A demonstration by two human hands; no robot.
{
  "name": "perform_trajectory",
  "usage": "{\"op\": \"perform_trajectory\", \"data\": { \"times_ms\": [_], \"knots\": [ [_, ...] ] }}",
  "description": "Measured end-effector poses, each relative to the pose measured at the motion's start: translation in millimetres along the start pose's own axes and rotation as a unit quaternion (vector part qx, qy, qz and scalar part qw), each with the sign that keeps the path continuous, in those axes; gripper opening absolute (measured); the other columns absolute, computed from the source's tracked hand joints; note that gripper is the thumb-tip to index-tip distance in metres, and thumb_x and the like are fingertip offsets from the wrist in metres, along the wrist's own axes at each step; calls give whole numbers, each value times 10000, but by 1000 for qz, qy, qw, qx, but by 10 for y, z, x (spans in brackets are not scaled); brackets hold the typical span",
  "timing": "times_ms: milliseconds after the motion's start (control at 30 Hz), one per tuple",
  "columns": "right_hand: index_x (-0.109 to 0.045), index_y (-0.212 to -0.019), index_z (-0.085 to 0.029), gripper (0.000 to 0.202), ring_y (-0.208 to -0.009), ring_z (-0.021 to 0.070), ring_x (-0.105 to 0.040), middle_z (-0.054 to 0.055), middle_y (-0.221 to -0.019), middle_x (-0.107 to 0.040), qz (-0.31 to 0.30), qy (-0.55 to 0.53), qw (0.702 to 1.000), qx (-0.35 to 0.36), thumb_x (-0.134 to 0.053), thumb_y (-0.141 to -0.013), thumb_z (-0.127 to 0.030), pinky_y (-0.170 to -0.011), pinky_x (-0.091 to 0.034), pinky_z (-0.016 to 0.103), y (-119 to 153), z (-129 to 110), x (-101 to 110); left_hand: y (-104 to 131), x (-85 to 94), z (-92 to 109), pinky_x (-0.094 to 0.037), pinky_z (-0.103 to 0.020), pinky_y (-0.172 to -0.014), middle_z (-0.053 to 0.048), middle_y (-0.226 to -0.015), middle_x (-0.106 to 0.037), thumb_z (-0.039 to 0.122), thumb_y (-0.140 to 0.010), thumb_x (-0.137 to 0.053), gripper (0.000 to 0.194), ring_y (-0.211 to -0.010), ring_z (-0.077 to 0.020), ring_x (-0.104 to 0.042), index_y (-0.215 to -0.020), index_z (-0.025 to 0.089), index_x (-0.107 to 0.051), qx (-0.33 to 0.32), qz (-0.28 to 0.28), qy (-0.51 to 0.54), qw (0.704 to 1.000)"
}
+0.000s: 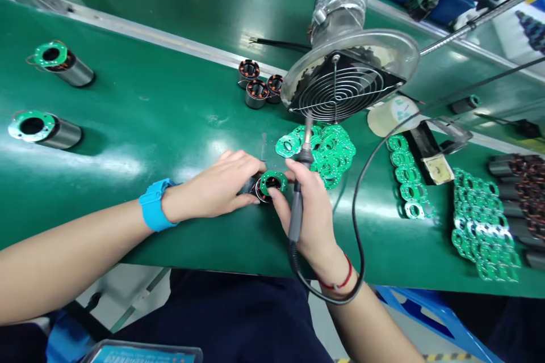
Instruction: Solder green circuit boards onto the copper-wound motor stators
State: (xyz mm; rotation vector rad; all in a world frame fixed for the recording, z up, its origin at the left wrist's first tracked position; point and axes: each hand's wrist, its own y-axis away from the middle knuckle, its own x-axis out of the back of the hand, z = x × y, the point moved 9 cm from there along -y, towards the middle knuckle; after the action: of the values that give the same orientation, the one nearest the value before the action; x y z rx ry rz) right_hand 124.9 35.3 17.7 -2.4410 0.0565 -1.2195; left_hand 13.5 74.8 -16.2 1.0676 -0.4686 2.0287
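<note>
Near the table's front edge, my left hand (217, 184) is closed around a dark cylindrical motor stator (249, 186) lying on its side. A green ring-shaped circuit board (272, 182) sits at the stator's right end, tilted toward the camera. My right hand (310, 204) has a grey-handled soldering iron (295, 215) across its palm, tip pointing up and away. The thumb and index finger of that hand reach to the green board's right edge. Just beyond is a loose pile of green boards (334, 150).
A round fume extractor (340, 88) hangs above the pile. Three small stators (256, 93) stand left of it. Two board-topped stators (68, 131) lie at the left. Rows of boards (483, 227) and stacked stators (525, 198) occupy the right. The iron's black cable (355, 210) loops over my right wrist.
</note>
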Motion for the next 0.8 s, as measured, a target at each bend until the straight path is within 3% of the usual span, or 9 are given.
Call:
{"op": "perform_trajectory", "data": {
  "times_ms": [133,333,500,667,800],
  "knots": [
    [-494,-1323,-236,410,-914,279,-632,101,-977,-669,2,86,995,51,-588,-947,-370,-742,-537,415,67,-120,-28,22,68,-31,-386,-320,-821,-55,-944,-655,235,-946,-557,95,-888,-205,-551,-1006,173,-598,-34,-1,0,999],
    [-486,-1355,-261,435,-1035,253,-672,87,-1134,-712,-108,-31,993,28,-599,-936,-251,-872,-553,411,35,-10,-108,16,214,-60,-396,-307,-796,-25,-835,-654,218,-974,-464,185,-812,-175,-561,-900,193,-632,-46,56,48,996],
    [-452,-1402,-288,494,-1126,235,-668,79,-1239,-694,-153,-106,982,15,-588,-935,-199,-937,-562,417,69,58,-153,-36,235,-78,-428,-248,-681,-6,-784,-630,231,-936,-491,175,-712,-133,-559,-815,181,-608,19,81,168,982],
    [-352,-1462,-289,586,-1228,258,-619,107,-1350,-644,-95,-104,988,71,-573,-927,-201,-972,-534,475,70,-27,-102,-96,154,-68,-421,-227,-614,17,-721,-598,274,-881,-542,155,-635,-111,-523,-768,180,-592,68,70,240,966],
    [-407,-1408,-300,535,-1203,251,-630,70,-1219,-727,-44,-41,990,131,-558,-919,-144,-935,-506,453,71,-166,-18,-90,109,-104,-410,-216,-578,22,-715,-599,269,-857,-535,133,-615,-101,-515,-805,176,-614,91,61,297,949]
  ]
}}
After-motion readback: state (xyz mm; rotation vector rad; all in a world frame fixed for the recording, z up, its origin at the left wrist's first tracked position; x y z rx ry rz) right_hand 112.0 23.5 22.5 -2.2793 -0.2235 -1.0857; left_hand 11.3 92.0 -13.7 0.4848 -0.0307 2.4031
